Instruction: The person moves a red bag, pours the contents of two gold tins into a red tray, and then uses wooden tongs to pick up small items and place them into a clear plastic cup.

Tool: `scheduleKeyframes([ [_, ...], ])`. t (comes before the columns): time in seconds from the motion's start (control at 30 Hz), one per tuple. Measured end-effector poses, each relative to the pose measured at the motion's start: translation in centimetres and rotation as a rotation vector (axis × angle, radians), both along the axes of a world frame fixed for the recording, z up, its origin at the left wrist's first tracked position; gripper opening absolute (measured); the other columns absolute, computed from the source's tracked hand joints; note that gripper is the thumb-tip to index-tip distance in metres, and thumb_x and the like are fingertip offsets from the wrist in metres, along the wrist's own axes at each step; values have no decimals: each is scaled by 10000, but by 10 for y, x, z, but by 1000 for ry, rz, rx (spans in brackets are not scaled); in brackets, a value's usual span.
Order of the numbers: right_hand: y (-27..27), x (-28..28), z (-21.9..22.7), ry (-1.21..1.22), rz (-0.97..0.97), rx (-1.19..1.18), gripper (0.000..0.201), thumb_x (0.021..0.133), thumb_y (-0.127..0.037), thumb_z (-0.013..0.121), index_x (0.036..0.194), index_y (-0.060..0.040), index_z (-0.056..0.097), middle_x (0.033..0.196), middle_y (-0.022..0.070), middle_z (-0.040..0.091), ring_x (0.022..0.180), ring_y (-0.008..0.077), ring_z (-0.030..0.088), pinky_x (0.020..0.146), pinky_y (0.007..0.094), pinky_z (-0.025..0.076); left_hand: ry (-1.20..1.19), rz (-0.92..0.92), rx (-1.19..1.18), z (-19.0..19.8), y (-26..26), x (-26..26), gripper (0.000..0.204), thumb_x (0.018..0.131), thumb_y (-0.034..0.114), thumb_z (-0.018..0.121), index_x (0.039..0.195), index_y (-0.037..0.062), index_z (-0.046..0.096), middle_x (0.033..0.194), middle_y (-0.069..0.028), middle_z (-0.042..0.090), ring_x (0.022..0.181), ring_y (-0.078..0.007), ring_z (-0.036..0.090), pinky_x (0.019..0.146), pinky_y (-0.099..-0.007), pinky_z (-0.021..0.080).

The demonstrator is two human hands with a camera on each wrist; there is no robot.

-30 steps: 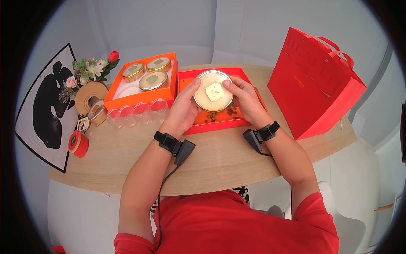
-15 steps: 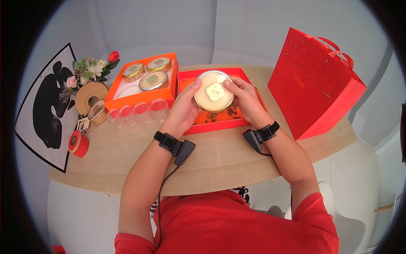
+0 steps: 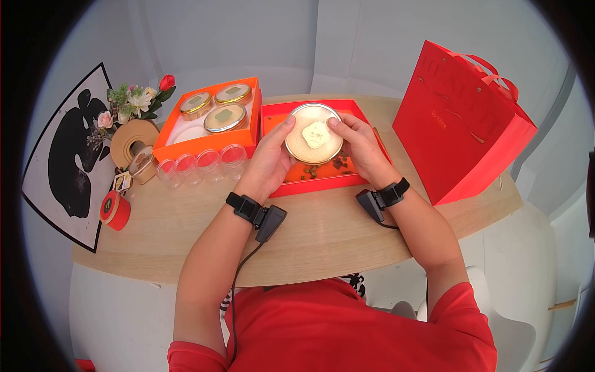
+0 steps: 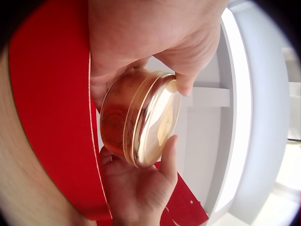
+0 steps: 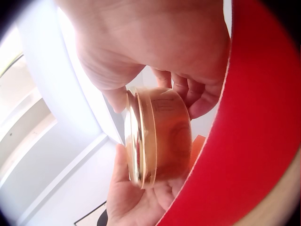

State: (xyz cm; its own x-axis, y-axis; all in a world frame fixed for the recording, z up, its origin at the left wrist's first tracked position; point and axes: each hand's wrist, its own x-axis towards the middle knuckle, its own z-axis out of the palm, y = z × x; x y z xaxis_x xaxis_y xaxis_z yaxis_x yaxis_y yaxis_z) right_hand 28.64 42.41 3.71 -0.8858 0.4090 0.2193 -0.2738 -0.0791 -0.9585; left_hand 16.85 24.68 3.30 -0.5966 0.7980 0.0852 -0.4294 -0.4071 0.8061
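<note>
A round gold-rimmed tin (image 3: 304,144) with a pale label on its lid is held between both hands, above a red tray (image 3: 322,185) with dark bits lying in it. The left hand (image 3: 268,160) grips its left side, thumb on the lid rim. On the opposite side the right hand (image 3: 365,150) grips it, thumb on the lid edge. The left wrist view shows the gold side of the tin (image 4: 123,113) with its lid on; in the right wrist view, fingers of the right hand (image 5: 155,52) curl behind the tin (image 5: 171,132).
At the left stands an orange box (image 3: 204,144) with three similar tins, and several clear jars (image 3: 207,167) in front. Flowers (image 3: 133,102), a small red tub (image 3: 115,211) and a framed picture (image 3: 74,161) are farther left. A large red bag (image 3: 452,130) stands at the right.
</note>
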Motion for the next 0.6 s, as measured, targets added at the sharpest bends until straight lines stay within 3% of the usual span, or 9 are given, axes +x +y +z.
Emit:
scheduleKeyframes([
  [0.6, 5, -2, -3, -64, 79, 26, 544, 1046, -374, 759, 1426, -8, 624, 1097, 16, 710, 925, 74, 656, 807, 247, 542, -44, 77, 63, -2, 2, -4, 549, 1140, 466, 564, 1516, 66, 571, 1511, -78, 641, 1396, -196, 607, 1183, -401, 472],
])
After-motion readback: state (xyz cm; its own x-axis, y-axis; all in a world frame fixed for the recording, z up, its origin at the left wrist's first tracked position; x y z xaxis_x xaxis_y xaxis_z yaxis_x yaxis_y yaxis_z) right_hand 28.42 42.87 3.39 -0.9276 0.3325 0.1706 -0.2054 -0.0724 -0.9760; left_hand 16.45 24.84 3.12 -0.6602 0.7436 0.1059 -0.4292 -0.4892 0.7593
